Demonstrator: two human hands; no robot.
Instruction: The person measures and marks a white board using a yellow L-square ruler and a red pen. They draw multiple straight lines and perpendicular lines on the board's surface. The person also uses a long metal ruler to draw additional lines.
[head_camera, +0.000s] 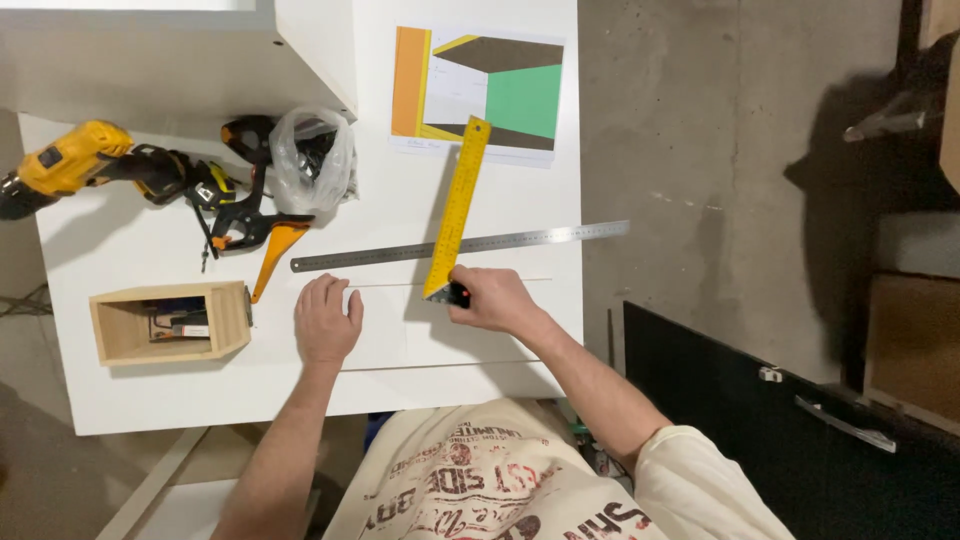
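My right hand (495, 300) grips the dark handle end of a yellow try square (458, 205), whose blade runs up and away across the white board (140, 390). A long steel ruler (530, 238) lies crosswise under the square's blade. My left hand (327, 320) rests flat on the board just below the ruler's left end, fingers together, holding nothing. Faint pencil lines cross the board by both hands.
A coloured printed drawing (480, 90) lies at the board's far edge. At left are a yellow cordless drill (70, 160), orange-and-black clamps (250, 225), a clear plastic bag (315, 160) and a small open wooden box (170, 322). Concrete floor and a black panel (780, 440) lie to the right.
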